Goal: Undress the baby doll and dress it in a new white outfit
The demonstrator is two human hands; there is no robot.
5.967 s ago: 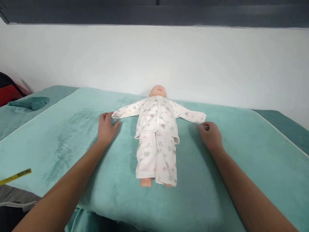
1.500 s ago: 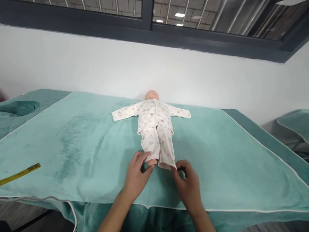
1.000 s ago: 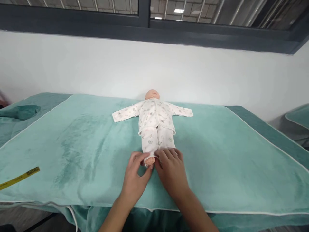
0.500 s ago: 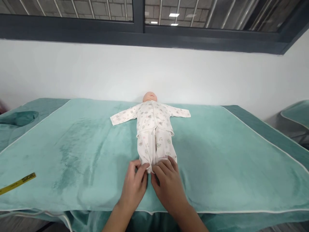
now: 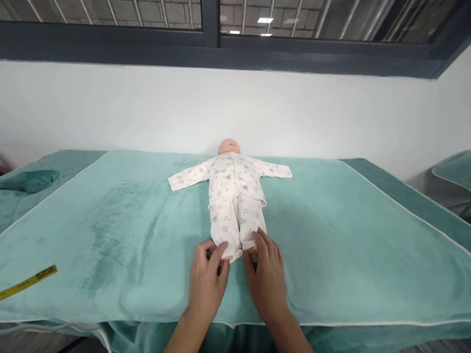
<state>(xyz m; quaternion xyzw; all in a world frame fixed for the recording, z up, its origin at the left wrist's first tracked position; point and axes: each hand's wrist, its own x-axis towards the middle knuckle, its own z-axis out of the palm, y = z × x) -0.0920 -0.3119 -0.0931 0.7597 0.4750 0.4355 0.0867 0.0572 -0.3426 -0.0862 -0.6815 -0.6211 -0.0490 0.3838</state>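
A baby doll (image 5: 228, 146) lies on its back on the green bed cover, its head toward the wall and both arms stretched sideways. It wears a white printed jacket (image 5: 235, 179) and matching white printed trousers (image 5: 225, 223). My left hand (image 5: 208, 274) pinches the hem of the trouser leg on the left, thumb on top of the cloth. On the other leg's hem lies my right hand (image 5: 265, 274), its fingers curled over the cloth. A little of the doll's feet shows at the cuffs; the rest is hidden by my fingers and the trousers.
The green cover (image 5: 331, 255) spreads over the bed on both sides of the doll. A yellow measuring tape (image 5: 29, 283) lies at the left. Behind the bed rises a white wall (image 5: 110, 108) under a dark window frame (image 5: 217, 44). A cable (image 5: 99, 329) hangs at the front left.
My right hand has shifted right, away from my left hand, onto the other trouser leg. The two cuffs now show more apart. My left hand has barely moved.
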